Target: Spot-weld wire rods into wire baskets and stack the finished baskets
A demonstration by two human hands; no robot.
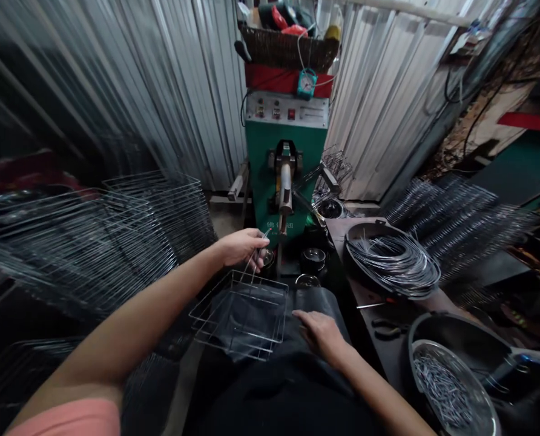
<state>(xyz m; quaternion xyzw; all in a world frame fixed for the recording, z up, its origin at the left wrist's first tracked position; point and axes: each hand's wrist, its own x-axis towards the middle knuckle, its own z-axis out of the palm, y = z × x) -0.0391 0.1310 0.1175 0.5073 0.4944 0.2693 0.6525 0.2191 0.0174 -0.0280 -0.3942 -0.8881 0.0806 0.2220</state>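
Left hand: pinching shut on a short thin steel wire at the far corner of the square grey wire basket frame.
Right hand: lying open and flat beside the frame's right edge.
Frame: resting on the dark-clothed lap.
Step, as judged: seating the wire on the frame; the next move is calling for a steadied frame.

The dark bench carries a wire coil, pliers and a pan of pins.
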